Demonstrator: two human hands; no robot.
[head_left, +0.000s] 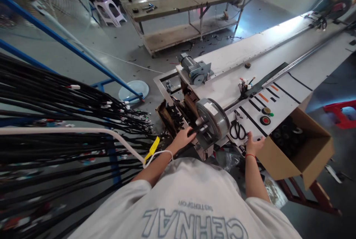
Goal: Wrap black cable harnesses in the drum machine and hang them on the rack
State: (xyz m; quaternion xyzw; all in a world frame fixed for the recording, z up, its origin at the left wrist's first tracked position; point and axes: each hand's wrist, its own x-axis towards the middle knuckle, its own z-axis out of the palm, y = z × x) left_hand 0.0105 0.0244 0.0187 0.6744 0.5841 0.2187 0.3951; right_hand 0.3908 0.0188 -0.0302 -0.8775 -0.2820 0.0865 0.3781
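My left hand [181,139] is closed round a black cable bundle [191,132] at the near side of a round grey wheel [213,118] with a white label. Beyond the wheel, a black cable [235,102] runs along the bench to loose ends with small connectors [244,85]. At the bench's front edge is my right hand [253,145], thumb and fingers apart, with no held thing visible. Black-handled scissors [237,129] lie just left of it. A tape roll with a red centre [265,120] and black strips [253,121] are on the bench nearby.
A cardboard box [314,153] of dark rolls stands right of the bench [230,83]. Black cables [69,94] hang on a blue rack at left, with a pale pipe [91,130] crossing them. A motor [191,66] sits at the bench's far-left end.
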